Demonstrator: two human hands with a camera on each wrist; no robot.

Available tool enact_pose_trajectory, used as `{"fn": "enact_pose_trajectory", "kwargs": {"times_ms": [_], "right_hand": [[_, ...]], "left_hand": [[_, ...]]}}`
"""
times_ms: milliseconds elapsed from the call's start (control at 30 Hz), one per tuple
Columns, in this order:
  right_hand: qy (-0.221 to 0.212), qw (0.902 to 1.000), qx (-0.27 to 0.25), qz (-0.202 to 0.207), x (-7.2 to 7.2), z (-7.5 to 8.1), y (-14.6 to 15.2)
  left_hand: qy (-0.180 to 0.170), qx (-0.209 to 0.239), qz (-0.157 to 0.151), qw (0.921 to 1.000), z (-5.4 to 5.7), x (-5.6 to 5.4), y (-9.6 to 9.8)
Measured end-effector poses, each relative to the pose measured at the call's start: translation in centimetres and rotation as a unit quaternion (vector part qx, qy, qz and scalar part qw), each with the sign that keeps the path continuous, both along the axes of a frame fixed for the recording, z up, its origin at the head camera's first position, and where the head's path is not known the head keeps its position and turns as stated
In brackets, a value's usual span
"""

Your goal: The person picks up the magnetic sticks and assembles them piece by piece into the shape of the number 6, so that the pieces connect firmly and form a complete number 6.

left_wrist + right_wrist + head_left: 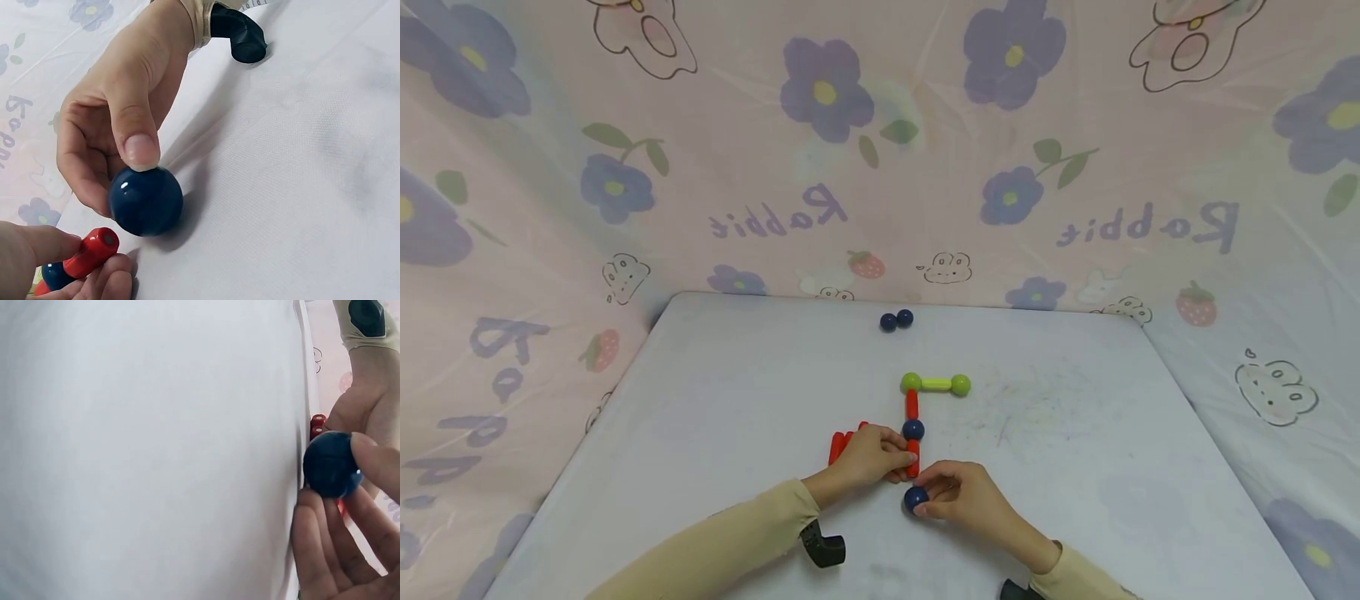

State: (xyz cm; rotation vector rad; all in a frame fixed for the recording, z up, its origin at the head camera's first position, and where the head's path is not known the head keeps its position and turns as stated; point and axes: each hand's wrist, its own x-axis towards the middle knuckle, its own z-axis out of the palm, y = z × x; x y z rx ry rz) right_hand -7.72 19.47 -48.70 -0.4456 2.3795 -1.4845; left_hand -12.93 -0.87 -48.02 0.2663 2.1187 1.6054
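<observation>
From here, a flowered cloth (917, 167) hangs behind the white table (760, 367). On the table lies an angled chain of rods and balls (912, 406), green at its far end. The left hand (867, 457) pinches the chain's nearest red rod (913, 448); the right hand (962, 493) holds a dark blue ball (913, 500) just beyond that rod's end. Loose red rods (836, 450) lie beside the left hand, and two dark blue balls (888, 322) sit near the far edge.
</observation>
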Motion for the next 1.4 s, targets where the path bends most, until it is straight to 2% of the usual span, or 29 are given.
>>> {"fn": "enact_pose_trajectory", "kwargs": {"times_ms": [233, 600, 1133, 1267, 1400], "right_hand": [[0.009, 0.9998, 0.018, -0.009, -0.5, -0.3, -0.1], [0.001, 0.9992, 0.021, -0.035, -1.1, -0.2, -0.2], [-0.009, 0.9989, 0.033, -0.031, -1.3, -0.1, -0.2], [-0.009, 0.9991, 0.033, -0.026, -1.2, 0.1, -0.2], [-0.002, 0.9994, 0.033, -0.008, -1.4, 0.2, 0.1]], "left_hand": [[-0.001, -0.009, 0.000, 1.0000, -0.4, -0.3, -0.1], [0.001, -0.004, 0.003, 1.0000, -0.1, 0.0, 0.0], [0.004, -0.002, 0.001, 1.0000, -0.1, 0.1, -0.1], [0.022, -0.009, -0.004, 0.9997, -0.2, 0.3, -0.2], [0.057, -0.045, -0.002, 0.9973, -0.2, 0.9, -0.3]]}}
